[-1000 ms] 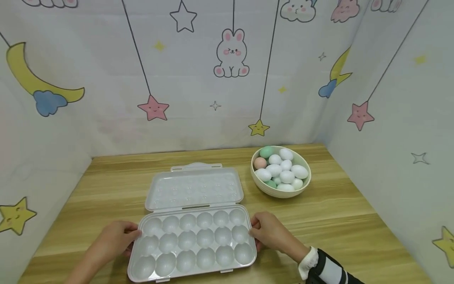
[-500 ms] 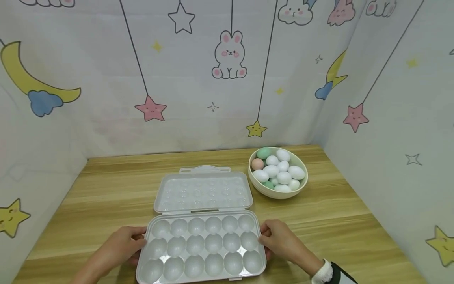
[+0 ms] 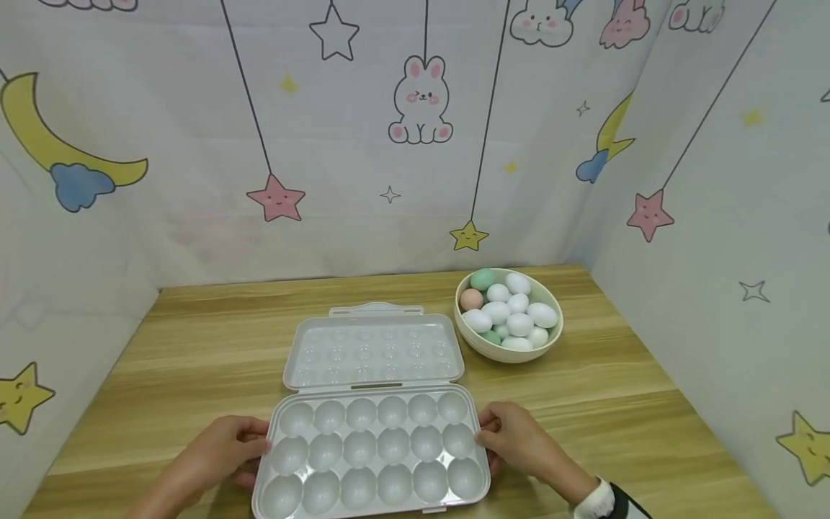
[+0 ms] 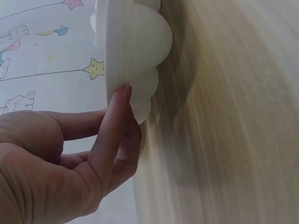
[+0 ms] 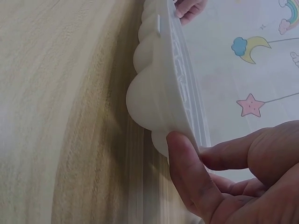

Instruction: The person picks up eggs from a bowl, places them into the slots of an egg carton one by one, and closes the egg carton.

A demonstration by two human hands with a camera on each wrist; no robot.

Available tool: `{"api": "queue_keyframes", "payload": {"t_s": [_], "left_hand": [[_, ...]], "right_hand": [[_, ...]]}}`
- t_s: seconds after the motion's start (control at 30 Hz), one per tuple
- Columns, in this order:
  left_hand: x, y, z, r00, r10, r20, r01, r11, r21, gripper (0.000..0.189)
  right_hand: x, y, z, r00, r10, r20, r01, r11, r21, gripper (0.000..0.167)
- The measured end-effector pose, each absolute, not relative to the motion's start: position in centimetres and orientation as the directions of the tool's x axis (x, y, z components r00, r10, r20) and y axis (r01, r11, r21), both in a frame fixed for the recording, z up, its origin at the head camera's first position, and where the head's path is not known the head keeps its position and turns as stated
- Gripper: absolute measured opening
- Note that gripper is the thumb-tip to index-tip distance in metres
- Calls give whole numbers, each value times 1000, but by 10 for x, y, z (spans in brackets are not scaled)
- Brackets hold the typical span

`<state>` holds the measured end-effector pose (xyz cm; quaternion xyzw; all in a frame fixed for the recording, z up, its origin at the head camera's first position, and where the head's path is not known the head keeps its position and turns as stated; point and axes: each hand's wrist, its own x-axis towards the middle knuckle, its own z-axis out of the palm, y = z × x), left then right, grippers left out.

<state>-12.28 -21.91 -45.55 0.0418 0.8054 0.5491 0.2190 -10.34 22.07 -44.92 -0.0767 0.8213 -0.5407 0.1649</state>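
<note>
Overhead, head view: open egg tray (image 3: 372, 450) lies flat on the surface (image 3: 194, 360), egg bowl (image 3: 509, 317) behind.
Wrist views: thumbs under the rim.
Left hand (image 3: 220, 450): pinches left edge.
Right hand (image 3: 519, 441): pinches right edge.

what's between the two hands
In the head view, the open egg tray lies between the left hand and the right hand; each grips one end, and all its cups are empty.

Right sleeve (image 3: 616, 502) — dark, white-striped, fuzzy white cuff
</note>
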Motion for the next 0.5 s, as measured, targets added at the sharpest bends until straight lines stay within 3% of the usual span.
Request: {"api": "queue_keyframes", "payload": {"t_s": [0.27, 0.5], "left_hand": [[-121, -215, -448, -899, 303, -317, -166, 434, 886, 28], [-117, -214, -443, -875, 345, -340, -179, 422, 889, 44]], "right_hand": [[-106, 222, -447, -930, -293, -221, 90, 402, -911, 10], [-103, 221, -445, -929, -293, -224, 96, 394, -914, 10]]}}
